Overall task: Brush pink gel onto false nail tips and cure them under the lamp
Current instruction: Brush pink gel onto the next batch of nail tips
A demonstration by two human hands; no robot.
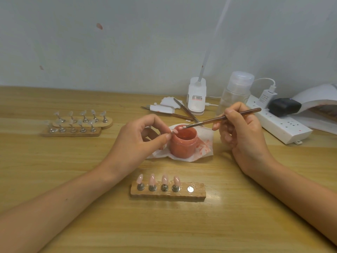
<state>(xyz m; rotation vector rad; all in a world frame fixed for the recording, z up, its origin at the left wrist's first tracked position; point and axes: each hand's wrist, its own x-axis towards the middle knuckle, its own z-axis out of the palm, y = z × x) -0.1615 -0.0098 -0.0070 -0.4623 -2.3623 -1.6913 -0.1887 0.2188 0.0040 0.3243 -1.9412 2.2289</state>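
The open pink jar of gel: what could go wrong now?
The open pink gel jar stands between both hands, so a nudge might tip it onto the white tissue. The left hand pinches a small nail tip right at the jar's mouth; it could slip in. The thin brown brush in the right hand might drip gel.

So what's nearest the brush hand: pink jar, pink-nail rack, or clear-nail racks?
From the right hand:
1. pink jar, just left of it.
2. pink-nail rack, toward the person.
3. clear-nail racks, far left.
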